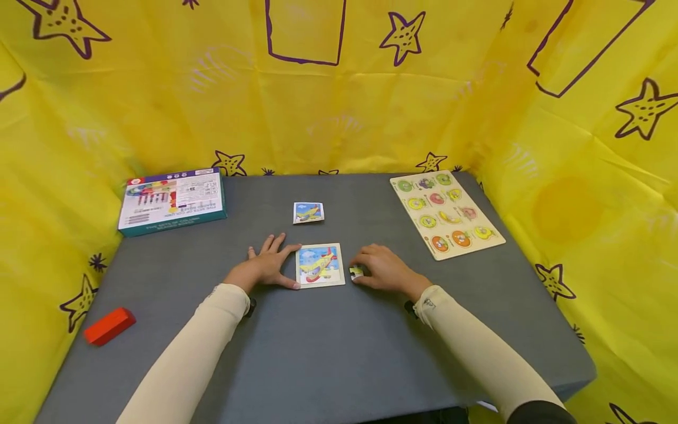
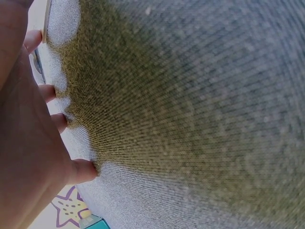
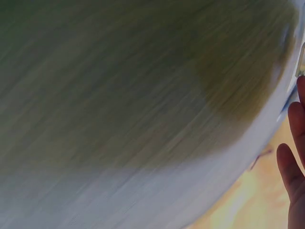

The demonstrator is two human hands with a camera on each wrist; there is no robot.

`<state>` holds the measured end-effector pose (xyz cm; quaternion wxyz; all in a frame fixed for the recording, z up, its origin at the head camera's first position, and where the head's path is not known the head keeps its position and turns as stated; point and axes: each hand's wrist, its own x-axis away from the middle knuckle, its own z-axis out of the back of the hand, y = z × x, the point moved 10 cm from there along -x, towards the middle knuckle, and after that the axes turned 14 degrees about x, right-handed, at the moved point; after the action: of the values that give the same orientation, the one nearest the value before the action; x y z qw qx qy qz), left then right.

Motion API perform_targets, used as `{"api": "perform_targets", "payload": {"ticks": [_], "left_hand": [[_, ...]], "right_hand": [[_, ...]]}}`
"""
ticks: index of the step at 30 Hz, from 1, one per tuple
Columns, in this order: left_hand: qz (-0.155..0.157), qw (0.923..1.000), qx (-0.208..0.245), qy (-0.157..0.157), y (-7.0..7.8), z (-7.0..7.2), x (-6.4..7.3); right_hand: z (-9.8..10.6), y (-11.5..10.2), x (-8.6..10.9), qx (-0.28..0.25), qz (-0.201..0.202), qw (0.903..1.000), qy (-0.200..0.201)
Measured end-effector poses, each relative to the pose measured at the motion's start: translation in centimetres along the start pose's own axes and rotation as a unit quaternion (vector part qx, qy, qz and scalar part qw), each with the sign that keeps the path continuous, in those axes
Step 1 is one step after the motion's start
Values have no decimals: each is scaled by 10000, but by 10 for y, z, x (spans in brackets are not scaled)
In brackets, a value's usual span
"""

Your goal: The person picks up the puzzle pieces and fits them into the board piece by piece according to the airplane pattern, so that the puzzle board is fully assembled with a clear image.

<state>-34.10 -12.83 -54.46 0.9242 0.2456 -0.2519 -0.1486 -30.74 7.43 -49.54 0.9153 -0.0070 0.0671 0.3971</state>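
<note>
A small square jigsaw puzzle (image 1: pixel 320 266) of a yellow and red airplane lies in its pale frame on the grey table. At its left side, my left hand (image 1: pixel 267 265) is spread, thumb and index fingertip touching the frame near its two left corners. In the left wrist view, the fingertips of the left hand (image 2: pixel 35 124) rest on the cloth. Just right of the frame, my right hand (image 1: pixel 382 270) pinches a small puzzle piece (image 1: pixel 356 272), partly hidden by the fingers. Only some fingers of the right hand (image 3: pixel 296 138) show in the right wrist view, which is blurred.
Behind the puzzle lies a small airplane picture card (image 1: pixel 308 212). A wooden fruit peg board (image 1: pixel 418 221) is at the back right, a boxed set (image 1: pixel 172 200) at the back left. A red block (image 1: pixel 110 326) lies front left. Yellow curtains (image 1: pixel 339 123) surround the table (image 1: pixel 339 347).
</note>
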Motion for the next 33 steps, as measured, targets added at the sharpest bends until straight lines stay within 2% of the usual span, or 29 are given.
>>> {"api": "perform_targets", "payload": {"ticks": [4,9,15,22,28,33], "left_hand": [[39,10000,-44,-2,2,-1,0],[7,10000,-4,37,6,-1,2],[55,9999,53,107,4,2,5],[115,9999,58,45,1,1,7],[131,9999,68,78,1,-5,6],[160,9998,15,134,0,-1,6]], "right_hand": [[-5,-23,-23,-17,218,9998,-19],[-10,-35,-34,1,216,9997,-106],[-15,-35,-37,20,73,9999,-77],[-15,-40,-35,99,88,9997,189],[-13,-42,-31,257,43,9996,105],[-8,-41,-32,346,48,9993,113]]}}
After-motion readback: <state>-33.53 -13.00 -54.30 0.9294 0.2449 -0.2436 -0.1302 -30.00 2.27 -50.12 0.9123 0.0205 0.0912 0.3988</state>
